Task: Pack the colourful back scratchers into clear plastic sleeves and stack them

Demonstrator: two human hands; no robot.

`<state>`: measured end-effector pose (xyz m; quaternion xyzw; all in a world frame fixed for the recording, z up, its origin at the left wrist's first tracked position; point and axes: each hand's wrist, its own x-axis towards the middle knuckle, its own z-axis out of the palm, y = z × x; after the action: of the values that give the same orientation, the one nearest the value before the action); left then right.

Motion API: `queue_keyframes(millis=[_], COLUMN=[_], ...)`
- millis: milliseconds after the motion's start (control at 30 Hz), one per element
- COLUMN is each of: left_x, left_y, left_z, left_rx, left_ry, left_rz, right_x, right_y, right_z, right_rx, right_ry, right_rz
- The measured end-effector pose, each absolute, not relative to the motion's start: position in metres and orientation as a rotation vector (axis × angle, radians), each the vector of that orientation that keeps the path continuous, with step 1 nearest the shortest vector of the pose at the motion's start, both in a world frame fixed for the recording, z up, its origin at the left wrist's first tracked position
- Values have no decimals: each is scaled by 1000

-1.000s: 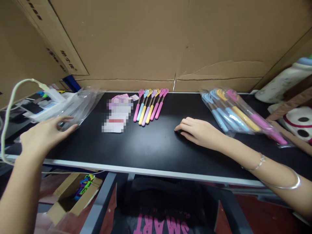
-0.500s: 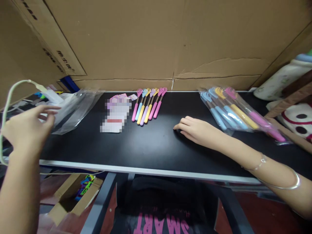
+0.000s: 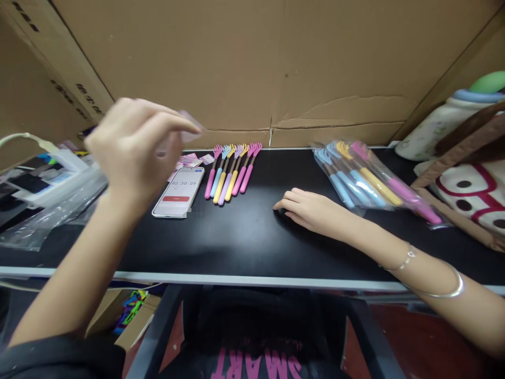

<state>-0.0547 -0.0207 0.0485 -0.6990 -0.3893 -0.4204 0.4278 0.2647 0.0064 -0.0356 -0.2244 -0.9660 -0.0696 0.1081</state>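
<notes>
My left hand (image 3: 134, 147) is raised above the black table (image 3: 252, 247), blurred by motion. Its thumb and fingers pinch a thin clear plastic bag (image 3: 188, 128). Just beyond it lies a phone (image 3: 179, 192) showing a timer, beside a row of several pastel hand-shaped back scratchers (image 3: 231, 171). My right hand (image 3: 311, 210) rests palm down on the table's middle with its fingers loosely spread, holding nothing. To its right lies a pile of scratchers packed in clear bags (image 3: 371, 181).
A heap of clear plastic bags (image 3: 51, 205) lies at the table's left end, with a white plug and cable (image 3: 59, 158) behind. Cardboard sheets (image 3: 252, 63) wall the back. A patterned bag (image 3: 469, 189) stands at right. A carton with coloured bits (image 3: 130, 310) sits under the table.
My left hand left the bag heap, rose and swung right with a clear bag pinched in it. My right hand stayed put. The view shifted slightly right.
</notes>
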Motion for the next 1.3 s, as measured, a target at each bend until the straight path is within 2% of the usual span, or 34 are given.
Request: queue_keyframes(millis=[200, 400, 533, 733, 867, 1133, 1300], left_x=[15, 44, 47, 48, 49, 48, 48], left_y=[-13, -14, -15, -14, -10, -4, -3], left_z=[18, -26, -41, -52, -55, -56, -55], left_rx=[-2156, -2263, -2376, -2453, -2444, -2649, -2698], left_ry=[-777, -644, -710, -716, -668, -604, -593], left_rz=[-578, -547, -543, -595, -678, -596, -615], right_x=[268, 269, 268, 268, 266, 266, 267], right_y=[15, 20, 19, 17, 17, 24, 27], right_z=[-38, -35, -36, -36, -36, -40, -41], right_rx=[-800, -1020, -1057, -1051, -1043, -991, -1023], right_ry=[-2596, -2241, -2146, -2158, -2220, -2282, -2221], right_rz=[196, 745, 906, 915, 774, 557, 639])
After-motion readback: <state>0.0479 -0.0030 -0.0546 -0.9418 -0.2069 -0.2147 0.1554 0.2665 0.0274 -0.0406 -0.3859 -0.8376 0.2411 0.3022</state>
